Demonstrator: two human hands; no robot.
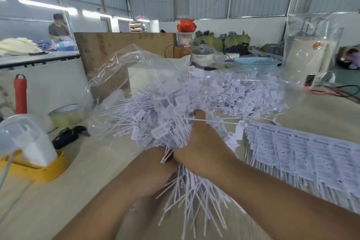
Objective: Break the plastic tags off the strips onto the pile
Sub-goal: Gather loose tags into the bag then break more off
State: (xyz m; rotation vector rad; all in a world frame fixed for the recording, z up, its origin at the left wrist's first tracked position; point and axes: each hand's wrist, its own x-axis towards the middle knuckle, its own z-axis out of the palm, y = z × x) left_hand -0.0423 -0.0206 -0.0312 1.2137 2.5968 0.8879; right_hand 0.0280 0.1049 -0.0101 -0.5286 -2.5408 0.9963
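A person's two hands meet at the centre of a pale wooden surface (101, 163), both clamped on a thick bundle of white plastic tags (171, 128). The left hand (155, 169) grips the bundle low, where the thin tails splay out towards the viewer. The right hand (202, 148) closes round it just beside the left, fingers buried among the tag heads. Just beyond the hands, a big pile (243, 95) of loose tags lies on a clear plastic bag (116, 72), so much of the work looks done. To the right, flat strips (303, 160) of tags still joined in rows lie stacked, so plenty seems left to break. On the left are a tape roll (65, 116) and a red bottle (20, 93).
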